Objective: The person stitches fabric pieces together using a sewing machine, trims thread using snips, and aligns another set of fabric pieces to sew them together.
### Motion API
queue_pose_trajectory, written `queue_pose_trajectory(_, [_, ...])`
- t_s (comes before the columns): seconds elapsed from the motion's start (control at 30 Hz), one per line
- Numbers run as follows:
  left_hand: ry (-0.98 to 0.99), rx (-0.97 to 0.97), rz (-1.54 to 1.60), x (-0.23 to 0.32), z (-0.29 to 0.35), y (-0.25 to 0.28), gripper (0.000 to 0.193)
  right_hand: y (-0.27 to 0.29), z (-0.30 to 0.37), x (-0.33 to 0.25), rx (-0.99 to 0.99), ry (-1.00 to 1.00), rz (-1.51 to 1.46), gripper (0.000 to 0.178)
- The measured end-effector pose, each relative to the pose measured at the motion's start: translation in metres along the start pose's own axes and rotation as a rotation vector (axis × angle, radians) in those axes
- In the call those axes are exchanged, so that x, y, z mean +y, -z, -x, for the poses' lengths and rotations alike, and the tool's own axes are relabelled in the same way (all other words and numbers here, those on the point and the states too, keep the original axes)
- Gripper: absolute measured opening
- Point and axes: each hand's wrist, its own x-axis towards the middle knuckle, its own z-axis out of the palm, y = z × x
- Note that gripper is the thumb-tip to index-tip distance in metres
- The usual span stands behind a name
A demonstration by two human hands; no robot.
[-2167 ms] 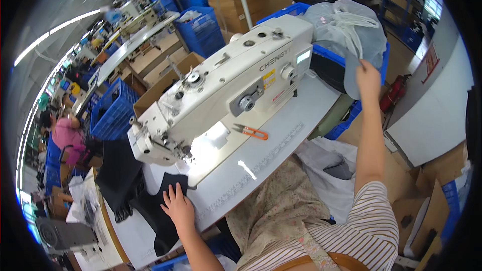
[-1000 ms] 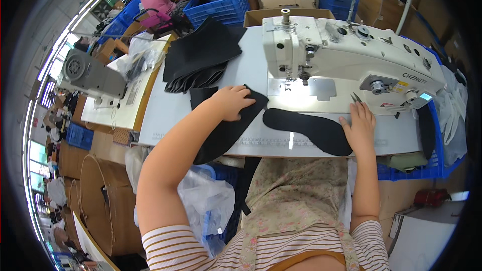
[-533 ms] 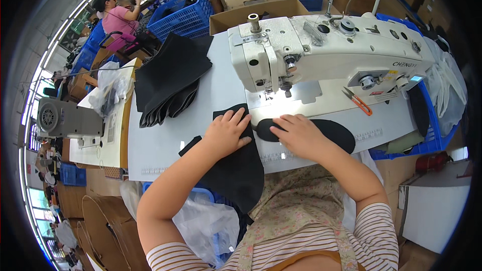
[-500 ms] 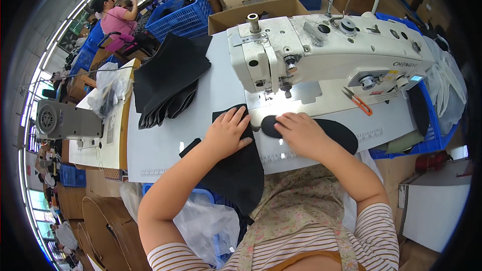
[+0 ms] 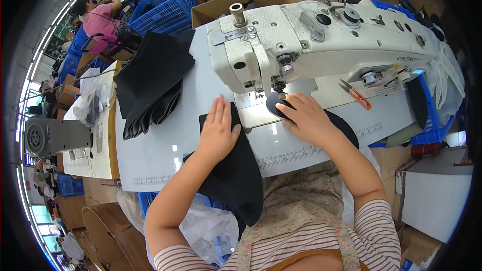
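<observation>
Left hand (image 5: pixel 218 128): laid flat, palm down, on the black panel, with fingers straight and together and thumb slightly out; not closed on anything.
Right hand (image 5: pixel 309 118): bent over the narrow end of the sole-shaped piece, with thumb near its front edge; whether pinching or only pressing, cannot tell.
Black panel (image 5: pixel 236 175): on the table (image 5: pixel 150 165), left of the needle, with lower end hanging past the front edge.
Black sole-shaped piece (image 5: pixel 342 124): right of the panel and apart from it; narrow end near the needle area, broad end showing beyond the right wrist; contact with the presser foot not clear.
Sewing machine (image 5: pixel 321 40): lit at the needle, above the narrow end.
Orange-handled snips (image 5: pixel 361 98): lying right of the right hand, untouched.
Stack of black panels (image 5: pixel 155 75): at the table's far left, apart from both hands.
Blue crate (image 5: pixel 441 125): at the table's right end, beside a clear plastic bag (image 5: pixel 447 73).
Done so far: judged early; both pieces laid out, one under each hand, near the needle.
Left undone: no seam visible on either piece; stack untouched.
Changed since half a second ago: narrow end shifted from in front of the machine bed up toward the needle; left fingers straightened; snips and stack unmoved on the table.
</observation>
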Motion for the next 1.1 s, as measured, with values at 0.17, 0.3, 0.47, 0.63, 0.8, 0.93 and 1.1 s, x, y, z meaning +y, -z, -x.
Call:
queue_pose_trajectory(0.17, [0.051,0.025,-0.030,0.005,0.003,-0.005,0.074,-0.003,0.002,0.000,0.064,-0.001,-0.005,0.039])
queue_pose_trajectory(0.3, [-0.071,0.025,0.080,0.021,-0.002,-0.008,0.071,-0.003,0.002,0.001,0.111,0.032,0.007,0.037])
queue_pose_trajectory(0.47, [-0.175,0.049,0.136,0.029,-0.017,-0.007,0.058,-0.008,0.000,0.003,0.091,0.080,0.023,0.035])
queue_pose_trajectory(0.63, [-0.201,-0.058,0.073,0.037,-0.021,0.017,0.057,-0.009,-0.006,0.003,0.085,0.120,0.058,0.034])
queue_pose_trajectory(0.8, [-0.235,-0.032,0.042,0.038,-0.015,0.009,0.058,-0.013,-0.009,0.003,0.120,0.173,0.062,0.036])
queue_pose_trajectory(0.93, [-0.243,-0.006,0.030,0.037,-0.014,0.006,0.059,-0.015,-0.009,0.004,0.110,0.174,0.062,0.037])
queue_pose_trajectory(1.1, [-0.252,-0.005,0.041,0.035,-0.015,0.003,0.058,-0.014,-0.011,0.006,0.096,0.164,0.058,0.037])
